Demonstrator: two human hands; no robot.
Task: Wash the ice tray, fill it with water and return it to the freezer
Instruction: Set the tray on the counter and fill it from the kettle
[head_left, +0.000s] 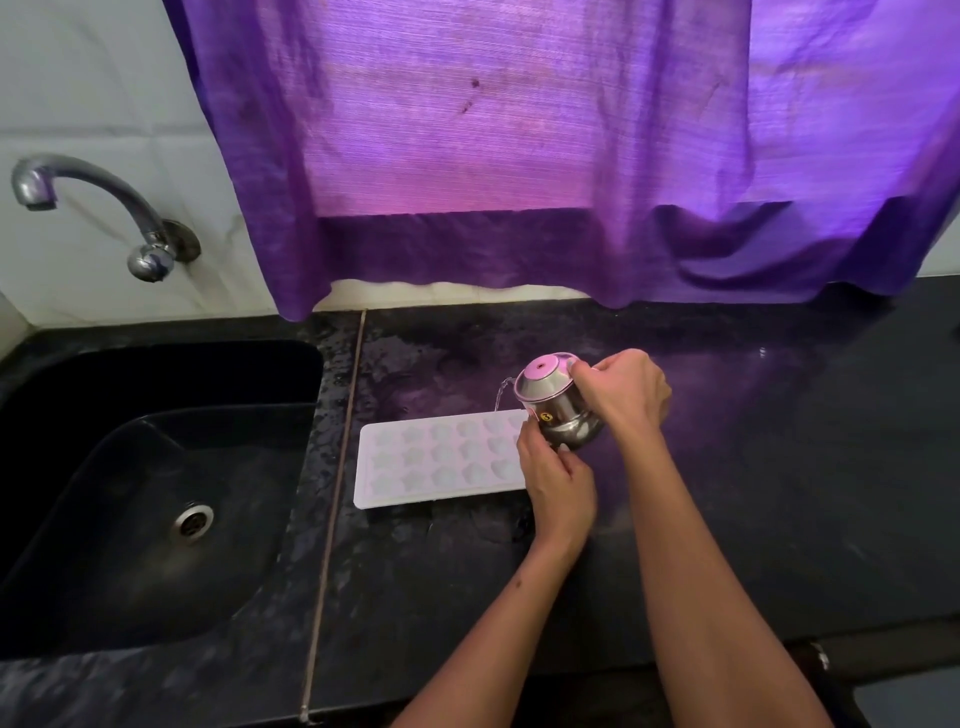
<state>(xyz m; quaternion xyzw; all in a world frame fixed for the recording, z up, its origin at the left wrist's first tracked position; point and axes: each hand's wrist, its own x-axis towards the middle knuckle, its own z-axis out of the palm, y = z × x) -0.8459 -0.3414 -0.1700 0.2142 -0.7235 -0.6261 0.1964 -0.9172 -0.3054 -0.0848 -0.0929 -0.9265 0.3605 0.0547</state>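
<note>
The right hand (626, 392) has its grip closed around the upper side of a small steel pot (556, 402), fingers curled over the rim area nearest the person's right. The left hand (558, 480) grasps the same pot from below, its fingers wrapped at the rounded base. Between the two hands the pot is tilted toward the left, its lid-like top facing up and away, and a thin stream of water (500, 397) runs from its edge down toward the ice tray (441, 460). A small round sticker shows on the pot's side just above the left hand.

The ice tray lies flat on the dark surface (727, 467), directly under and to the left of the pot; its right end is hidden behind the left hand. It is white, with rows of shaped cells, and whether the cells hold water cannot be told.

The surface around the tray looks wet and speckled. A narrow seam (337, 493) separates it from the black sink (156, 493) on the left, which has a metal drain (191, 522) at its bottom. A curved metal tap (93, 208) juts from the tiled wall above the sink. A purple curtain (519, 130) hangs behind, its hem reaching down to the back of the surface.
</note>
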